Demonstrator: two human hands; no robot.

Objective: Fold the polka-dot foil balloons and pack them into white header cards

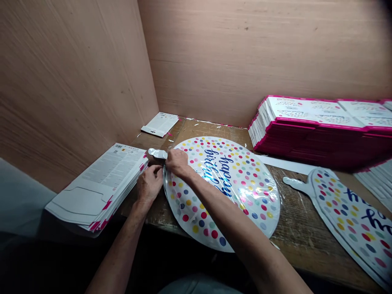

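Observation:
A round, flat foil balloon [257, 183] with coloured dots and blue "happy birthday" lettering lies on the table in front of me. Its white neck [157, 153] sticks out to the left. My right hand [177, 162] is closed on the balloon's left part, right beside the neck, with its fingertips largely hidden. At the balloon's left edge, my left hand [150, 181] has its thumb and fingers bent together in a pinch on the rim. Whether more than one balloon layer lies between those fingers is hard to see.
Left of my hands lies a stack of printed cards [98, 179] with pink edges. A smaller card pile [160, 124] sits in the back corner. Pink-edged folded packages [309, 118] are stacked at the back right, near more dotted balloons [339, 204]. Wooden panels [245, 53] rise behind.

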